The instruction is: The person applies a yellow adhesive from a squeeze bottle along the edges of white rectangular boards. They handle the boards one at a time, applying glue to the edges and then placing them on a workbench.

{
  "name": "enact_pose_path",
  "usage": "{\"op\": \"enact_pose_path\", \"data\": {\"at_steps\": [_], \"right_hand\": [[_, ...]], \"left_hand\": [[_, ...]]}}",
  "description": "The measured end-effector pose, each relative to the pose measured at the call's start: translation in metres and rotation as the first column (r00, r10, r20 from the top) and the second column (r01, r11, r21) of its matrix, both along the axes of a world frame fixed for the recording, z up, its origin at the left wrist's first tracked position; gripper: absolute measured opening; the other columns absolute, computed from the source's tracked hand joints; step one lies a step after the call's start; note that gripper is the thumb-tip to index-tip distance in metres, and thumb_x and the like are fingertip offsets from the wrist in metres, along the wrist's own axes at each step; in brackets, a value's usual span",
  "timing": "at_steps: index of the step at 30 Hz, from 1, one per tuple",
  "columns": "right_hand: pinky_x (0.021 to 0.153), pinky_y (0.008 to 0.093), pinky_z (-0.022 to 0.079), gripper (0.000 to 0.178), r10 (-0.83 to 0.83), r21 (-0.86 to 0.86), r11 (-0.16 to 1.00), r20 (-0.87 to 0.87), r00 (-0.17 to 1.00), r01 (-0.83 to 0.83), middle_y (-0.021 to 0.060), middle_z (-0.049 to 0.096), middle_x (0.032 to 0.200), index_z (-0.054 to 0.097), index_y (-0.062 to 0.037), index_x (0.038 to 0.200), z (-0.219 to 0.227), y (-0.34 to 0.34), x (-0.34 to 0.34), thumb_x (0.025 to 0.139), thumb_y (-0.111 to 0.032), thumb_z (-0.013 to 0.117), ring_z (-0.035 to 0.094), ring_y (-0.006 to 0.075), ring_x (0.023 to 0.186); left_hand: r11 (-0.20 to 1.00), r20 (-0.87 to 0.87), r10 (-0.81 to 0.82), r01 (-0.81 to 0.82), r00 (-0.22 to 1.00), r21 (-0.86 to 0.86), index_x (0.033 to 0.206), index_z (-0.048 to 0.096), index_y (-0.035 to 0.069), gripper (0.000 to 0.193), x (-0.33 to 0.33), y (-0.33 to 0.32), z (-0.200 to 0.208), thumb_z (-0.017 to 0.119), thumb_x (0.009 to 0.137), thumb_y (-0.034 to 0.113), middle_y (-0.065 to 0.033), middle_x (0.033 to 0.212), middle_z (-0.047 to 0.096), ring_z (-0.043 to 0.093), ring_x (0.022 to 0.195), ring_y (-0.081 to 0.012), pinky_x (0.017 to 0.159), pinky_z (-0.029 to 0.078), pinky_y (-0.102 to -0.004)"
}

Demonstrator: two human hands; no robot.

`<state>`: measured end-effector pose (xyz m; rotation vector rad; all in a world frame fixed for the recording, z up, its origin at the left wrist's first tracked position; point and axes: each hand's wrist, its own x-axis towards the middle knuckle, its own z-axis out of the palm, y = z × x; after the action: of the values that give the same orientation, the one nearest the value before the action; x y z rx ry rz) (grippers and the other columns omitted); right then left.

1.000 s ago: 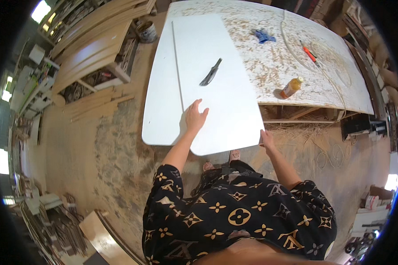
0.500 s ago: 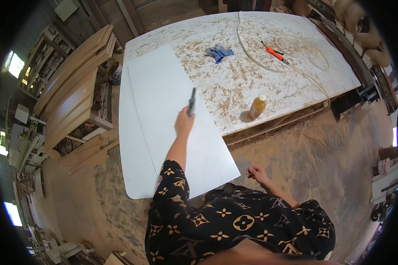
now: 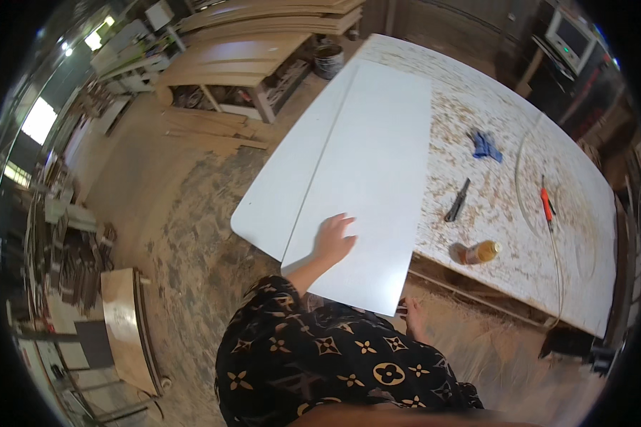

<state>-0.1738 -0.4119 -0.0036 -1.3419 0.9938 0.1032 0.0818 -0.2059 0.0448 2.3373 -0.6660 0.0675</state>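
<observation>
A large white panel (image 3: pixel 377 164) lies on the workbench and overhangs its near side. A long dark line separates it from a narrower white strip (image 3: pixel 281 188) on the left. My left hand (image 3: pixel 335 240) rests on the panel just right of that line, fingers spread and nothing held. Low by the panel's near right corner is my right hand (image 3: pixel 413 318), its fingers apart and partly hidden; whether it touches the edge I cannot tell. A dark utility knife (image 3: pixel 458 201) lies on the bench right of the panel.
The white workbench (image 3: pixel 452 117) is covered in brown scuffs. On it are a blue glove or rag (image 3: pixel 486 146), a bottle of amber liquid (image 3: pixel 481 252) and an orange-red air gun (image 3: pixel 547 205) with a hose. Stacked boards (image 3: pixel 228 60) and a bucket (image 3: pixel 328 61) stand beyond.
The utility knife has left my left hand and now lies on the bench. That hand has come nearer and flattened on the panel. My view has swung left; the dark line looks wider.
</observation>
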Motion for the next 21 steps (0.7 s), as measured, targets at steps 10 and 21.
{"op": "enact_pose_path", "data": {"at_steps": [10, 21], "right_hand": [[0.093, 0.0356, 0.044, 0.053, -0.086, -0.083, 0.992, 0.105, 0.991, 0.095, 0.0151, 0.06, 0.12, 0.049, 0.0014, 0.131, -0.041, 0.033, 0.044, 0.096, -0.038, 0.054, 0.057, 0.0235, 0.108], [0.084, 0.0325, 0.047, 0.042, 0.038, -0.01, 0.999, 0.068, 0.997, -0.037, 0.009, 0.063, 0.112, 0.055, -0.0005, 0.124, -0.018, 0.107, 0.028, 0.095, -0.031, 0.057, 0.058, 0.0169, 0.098]], "left_hand": [[0.837, -0.413, 0.291, -0.438, 0.863, -0.327, 0.121, 0.051, 0.003, 0.044, -0.044, 0.148, -0.044, 0.068, 0.082, 0.012, -0.0125, 0.112, 0.057, 0.059, 0.101, -0.022, 0.087, 0.048, -0.0329], [0.663, -0.643, 0.121, -0.544, 0.756, -0.514, 0.123, 0.05, -0.004, 0.038, -0.043, 0.234, -0.09, 0.062, 0.088, 0.005, -0.0111, 0.112, 0.061, 0.059, 0.099, -0.017, 0.087, 0.047, -0.028]]}}
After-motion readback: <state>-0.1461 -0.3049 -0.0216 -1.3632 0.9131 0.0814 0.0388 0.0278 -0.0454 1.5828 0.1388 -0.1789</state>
